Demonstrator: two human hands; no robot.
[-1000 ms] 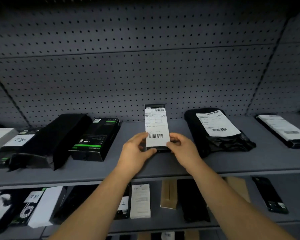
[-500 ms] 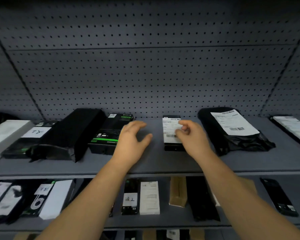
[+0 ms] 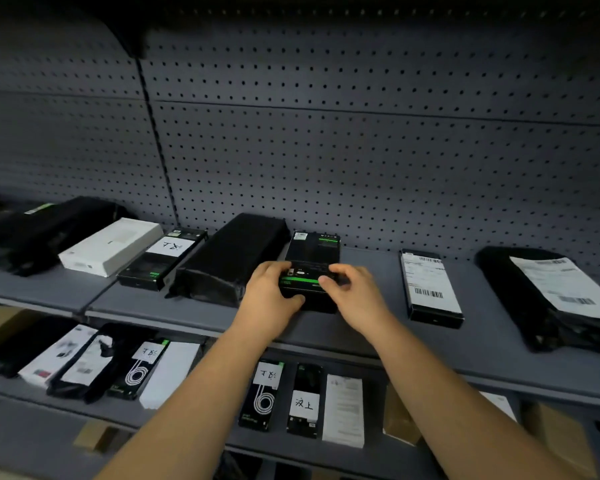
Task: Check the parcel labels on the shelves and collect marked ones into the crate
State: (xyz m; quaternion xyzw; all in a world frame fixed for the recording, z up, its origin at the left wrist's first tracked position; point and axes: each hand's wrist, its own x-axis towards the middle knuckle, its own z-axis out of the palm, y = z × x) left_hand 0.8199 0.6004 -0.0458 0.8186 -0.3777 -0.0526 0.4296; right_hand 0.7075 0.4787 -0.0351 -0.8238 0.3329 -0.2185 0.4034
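Observation:
A black box with green stripes (image 3: 311,252) lies on the upper grey shelf (image 3: 368,327). My left hand (image 3: 269,296) grips its near left corner, thumb curled under the front edge. My right hand (image 3: 355,294) grips its near right corner, fingers curled on top. To the right lies the slim black parcel with a white barcode label (image 3: 428,287), free of both hands. A black box with a handwritten white label (image 3: 163,258) lies to the left. No crate is in view.
A black bag (image 3: 229,259) lies just left of the gripped box, a white box (image 3: 113,245) further left, and a black bagged parcel with a shipping label (image 3: 551,296) at the right. The lower shelf (image 3: 194,433) holds several labelled boxes. Pegboard wall (image 3: 361,150) stands behind.
Both hands let go of the barcode-labelled parcel, which now lies flat on the shelf, and moved left onto the black-and-green box. The view shifted left.

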